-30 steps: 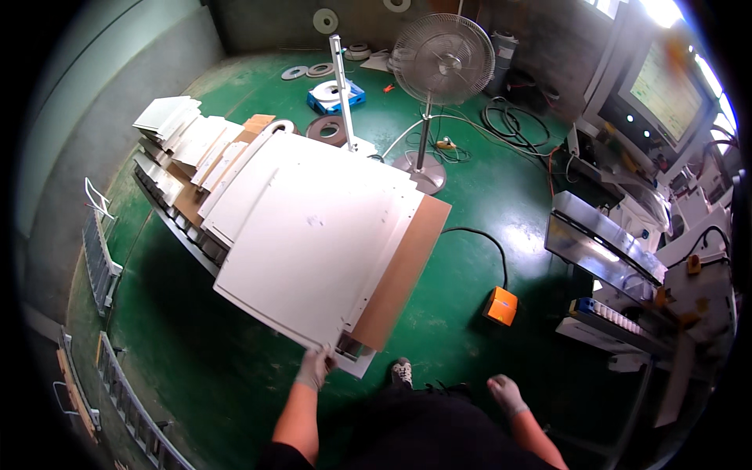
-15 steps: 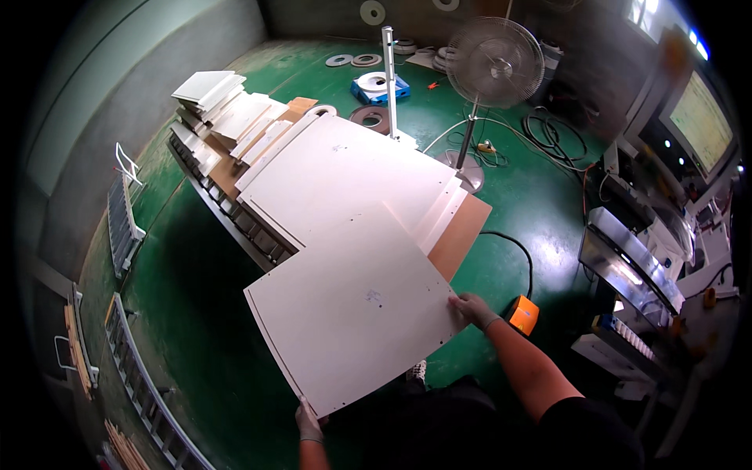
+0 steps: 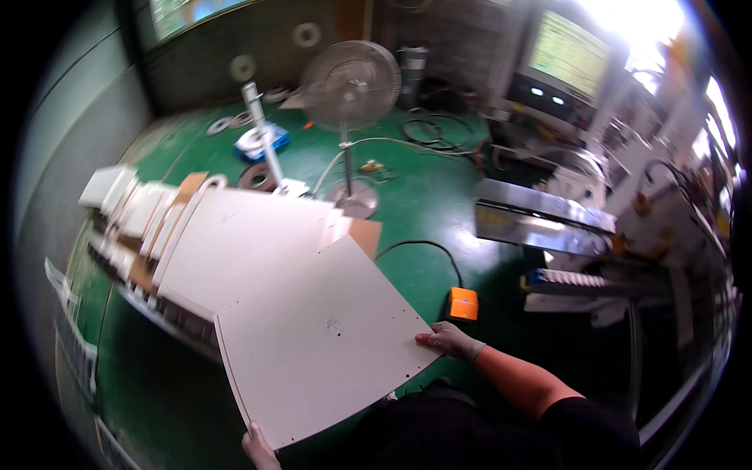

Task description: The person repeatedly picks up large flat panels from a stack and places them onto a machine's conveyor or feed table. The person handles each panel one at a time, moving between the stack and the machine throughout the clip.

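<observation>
At white panel (image 3: 313, 360) | left hand (image 3: 258, 448) low, gripping left edge | right hand (image 3: 454, 341) higher, angled inward, gripping right edge

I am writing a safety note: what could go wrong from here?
The left hand and right hand grip the white panel at its edges; it might slip. Its far end appears over the stacked panels and might scrape them. The orange box on the floor could trip someone.

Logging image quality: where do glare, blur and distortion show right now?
Head view: glare washes out the upper right and whitens the green floor; head view: blur softens the standing fan, while the held white panel looks crisper; head view: fisheye curves the outer edges and blackens the corners.
</observation>
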A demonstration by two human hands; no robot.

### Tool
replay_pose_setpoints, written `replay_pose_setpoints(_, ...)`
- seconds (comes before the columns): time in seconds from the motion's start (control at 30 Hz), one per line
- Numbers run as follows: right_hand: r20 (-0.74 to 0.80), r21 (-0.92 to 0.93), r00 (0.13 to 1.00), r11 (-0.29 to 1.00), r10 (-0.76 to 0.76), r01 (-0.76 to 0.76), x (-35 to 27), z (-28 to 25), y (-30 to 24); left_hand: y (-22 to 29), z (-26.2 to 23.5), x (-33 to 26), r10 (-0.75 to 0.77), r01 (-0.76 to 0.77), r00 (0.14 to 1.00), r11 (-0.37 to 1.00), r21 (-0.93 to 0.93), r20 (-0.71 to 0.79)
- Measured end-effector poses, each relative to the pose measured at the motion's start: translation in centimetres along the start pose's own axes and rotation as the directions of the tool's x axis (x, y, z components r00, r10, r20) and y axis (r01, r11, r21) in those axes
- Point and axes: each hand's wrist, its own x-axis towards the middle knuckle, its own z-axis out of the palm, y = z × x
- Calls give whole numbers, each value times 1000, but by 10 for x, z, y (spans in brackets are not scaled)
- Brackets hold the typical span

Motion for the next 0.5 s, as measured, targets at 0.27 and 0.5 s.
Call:
replay_pose_setpoints(0.27, -375, 436, 927, 878, -25, 200, -110, -74, 117, 30, 162, 3, 386, -462, 871, 855, 236, 303)
replay_pose_setpoints(0.5, -568, 575, 813, 768, 127, 282, -175, -118, 207, -4, 296, 31, 379, -592, 742, 757, 277, 553)
